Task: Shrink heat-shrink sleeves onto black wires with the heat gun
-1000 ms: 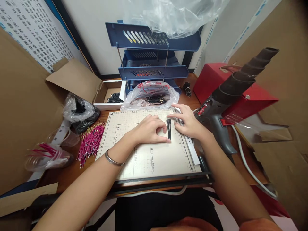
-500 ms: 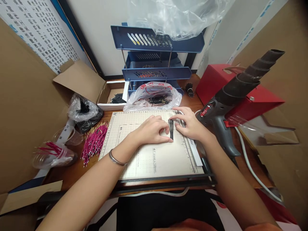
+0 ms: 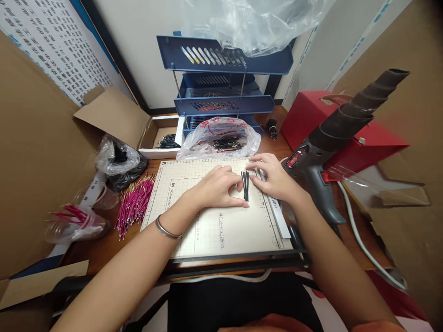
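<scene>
cutting board (image 3: 207, 230), centre: "B5", "a f 91mm x 128mm"
board's ruler strip (image 3: 277, 210), right: "...tter"
wall poster (image 3: 51, 50), upper left: unreadable print

Thin black wires (image 3: 245, 186) lie bunched lengthwise on the cutting board (image 3: 221, 226).
</scene>
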Demonstrator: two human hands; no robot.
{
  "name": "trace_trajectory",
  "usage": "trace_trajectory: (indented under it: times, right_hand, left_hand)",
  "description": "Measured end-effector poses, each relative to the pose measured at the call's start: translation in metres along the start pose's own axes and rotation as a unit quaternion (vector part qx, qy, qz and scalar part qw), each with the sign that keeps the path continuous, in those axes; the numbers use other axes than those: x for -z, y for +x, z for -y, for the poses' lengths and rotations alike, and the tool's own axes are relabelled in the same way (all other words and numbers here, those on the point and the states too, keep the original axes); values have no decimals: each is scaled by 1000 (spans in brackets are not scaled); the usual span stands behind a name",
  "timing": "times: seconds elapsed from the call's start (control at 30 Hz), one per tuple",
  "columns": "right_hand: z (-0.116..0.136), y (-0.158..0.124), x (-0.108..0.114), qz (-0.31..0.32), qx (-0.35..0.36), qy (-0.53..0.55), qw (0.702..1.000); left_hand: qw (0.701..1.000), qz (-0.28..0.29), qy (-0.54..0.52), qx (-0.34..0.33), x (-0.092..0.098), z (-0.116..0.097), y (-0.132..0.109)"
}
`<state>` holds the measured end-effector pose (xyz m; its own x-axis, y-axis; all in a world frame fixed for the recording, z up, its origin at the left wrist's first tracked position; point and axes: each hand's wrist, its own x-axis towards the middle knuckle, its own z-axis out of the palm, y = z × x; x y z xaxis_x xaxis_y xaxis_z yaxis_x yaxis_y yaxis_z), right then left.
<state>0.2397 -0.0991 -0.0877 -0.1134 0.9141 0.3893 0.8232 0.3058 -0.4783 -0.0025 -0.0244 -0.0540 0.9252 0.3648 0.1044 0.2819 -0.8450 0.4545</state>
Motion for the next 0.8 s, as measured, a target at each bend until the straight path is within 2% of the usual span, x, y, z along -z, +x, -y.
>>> trace_trajectory:
  times: [0.37, 0.53, 0.67, 0.8]
  right_hand:
    - [1, 1, 0, -7, 14, 21, 1000]
    - [14, 3, 8, -19, -9, 10, 1000]
    - [27, 5, 14, 20, -45, 13, 999]
    - [31, 6, 15, 50, -50, 17, 997]
  left_hand:
    - [1000, -9, -5, 2, 0, -1, -1]
    - [999, -30, -41, 7, 0, 0, -2]
    - [999, -39, -37, 8, -1, 2, -2]
    - [998, -51, -37, -4, -4, 5, -1]
